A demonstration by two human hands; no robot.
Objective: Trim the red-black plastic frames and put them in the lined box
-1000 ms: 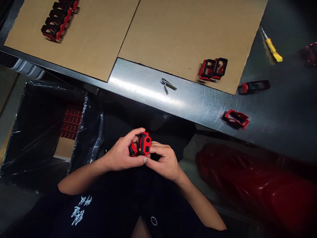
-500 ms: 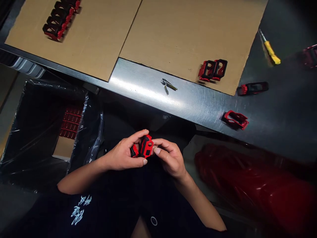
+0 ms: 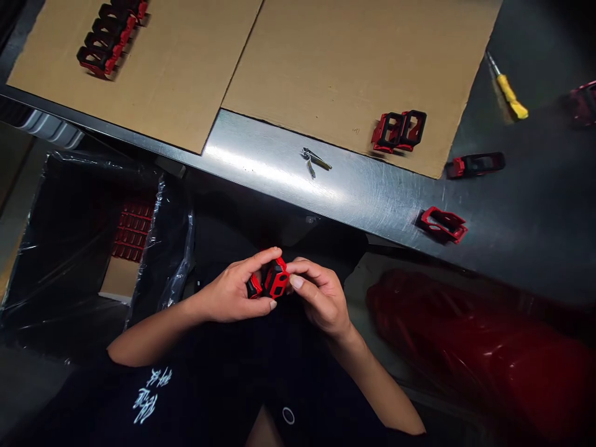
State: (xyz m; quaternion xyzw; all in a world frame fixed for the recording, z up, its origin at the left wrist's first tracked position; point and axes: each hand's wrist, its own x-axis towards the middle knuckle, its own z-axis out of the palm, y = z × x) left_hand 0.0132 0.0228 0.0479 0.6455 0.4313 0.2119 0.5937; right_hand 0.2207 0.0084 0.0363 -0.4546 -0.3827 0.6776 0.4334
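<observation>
Part [image 3: 278, 279], red and black: located in the left hand [image 3: 230, 292], in front of the torso and short of the table [image 3: 261, 149]. Viewing remotely through the head camera, I record the left fingers as clamped on it, index along the far end, thumb at the near end. The right hand [image 3: 325, 299] stands opposite, index and thumb tips at the part's right side (the index looks to be in contact; the thumb I cannot certify). Whether those two tips pinch anything, I cannot tell.

Governing relation, in my assessment: the part lies directly left of the right fingertips, its visible red face turned partly toward them. That face's long axis runs from the body toward the table, leaning right at the far end, so it sits across the right hand's approach. Left is the nearer hand, having the grip; I judge it to be the support, with the right freer to work.

Another red-and-black piece shows inside the left grasp; I cannot determine whether it belongs to the same part. Clippers [image 3: 319, 160] lie on the table, well apart from both hands.
</observation>
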